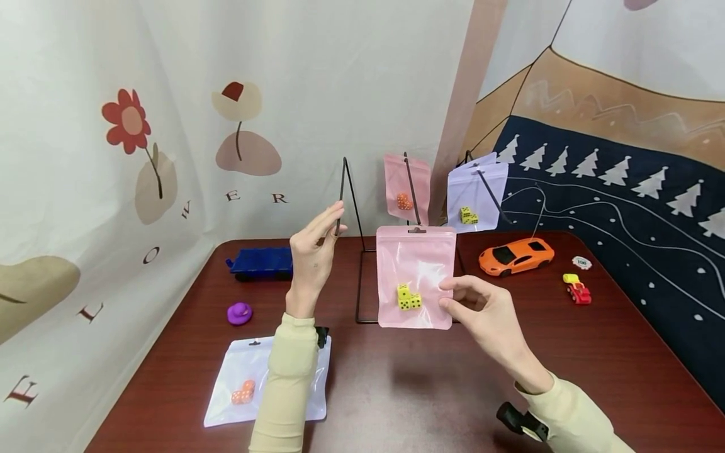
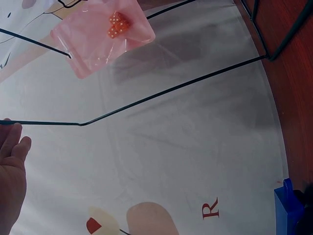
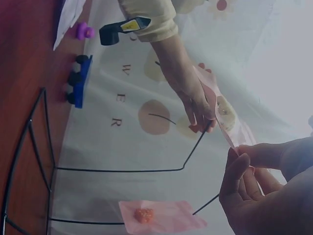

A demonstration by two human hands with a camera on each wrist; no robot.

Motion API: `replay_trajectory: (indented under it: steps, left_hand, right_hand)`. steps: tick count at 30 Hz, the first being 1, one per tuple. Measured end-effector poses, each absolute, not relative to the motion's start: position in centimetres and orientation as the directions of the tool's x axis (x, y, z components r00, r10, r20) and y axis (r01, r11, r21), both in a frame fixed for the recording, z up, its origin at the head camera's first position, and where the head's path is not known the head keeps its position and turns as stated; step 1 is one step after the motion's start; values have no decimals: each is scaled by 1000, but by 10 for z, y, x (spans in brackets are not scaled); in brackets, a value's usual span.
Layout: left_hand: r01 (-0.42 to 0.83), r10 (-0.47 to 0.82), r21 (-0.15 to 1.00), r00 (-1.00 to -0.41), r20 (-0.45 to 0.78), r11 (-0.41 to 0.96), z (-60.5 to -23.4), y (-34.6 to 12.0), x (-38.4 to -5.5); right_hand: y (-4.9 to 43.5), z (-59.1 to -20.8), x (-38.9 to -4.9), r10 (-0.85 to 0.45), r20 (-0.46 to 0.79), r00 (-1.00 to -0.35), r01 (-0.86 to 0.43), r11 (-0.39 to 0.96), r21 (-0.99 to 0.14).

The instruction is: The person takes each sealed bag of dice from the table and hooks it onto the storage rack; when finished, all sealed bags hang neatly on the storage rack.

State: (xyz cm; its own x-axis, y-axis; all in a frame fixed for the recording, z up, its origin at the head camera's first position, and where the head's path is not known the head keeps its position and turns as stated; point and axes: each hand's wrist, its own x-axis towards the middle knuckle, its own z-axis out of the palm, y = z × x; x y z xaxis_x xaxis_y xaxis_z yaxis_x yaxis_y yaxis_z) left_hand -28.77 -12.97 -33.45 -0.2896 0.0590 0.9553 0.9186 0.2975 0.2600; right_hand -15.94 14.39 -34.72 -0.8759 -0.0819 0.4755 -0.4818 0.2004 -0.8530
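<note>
My right hand (image 1: 489, 321) pinches the right edge of a pink zip bag (image 1: 416, 258) between thumb and fingertips. Through its clear front show three yellow dice (image 1: 404, 297). My left hand (image 1: 313, 261) is raised at the left prong (image 1: 342, 182) of a black wire rack (image 1: 359, 283), pinching it near the front end. In the left wrist view, the fingers (image 2: 12, 142) lie along that bent prong. The held bag hangs upright in front of the rack, its slotted top near the middle prong; whether they touch, I cannot tell.
A pink bag (image 1: 396, 170) with orange dice and lilac bags (image 1: 489, 185) hang on the rack. On the table lie a lilac bag (image 1: 226, 371) under my left forearm, a purple duck (image 1: 240, 313), a blue wagon (image 1: 262, 263), an orange car (image 1: 518, 257) and a small red toy (image 1: 579, 293).
</note>
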Motion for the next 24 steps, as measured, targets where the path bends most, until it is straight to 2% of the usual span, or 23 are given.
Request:
replay_trajectory:
  steps: [24]
  left_hand:
    - [916,55,286,-313,948,281,-336,-131,-288]
  right_hand:
    - [147,-343,-167,-56,424,-904,-425,229,-876]
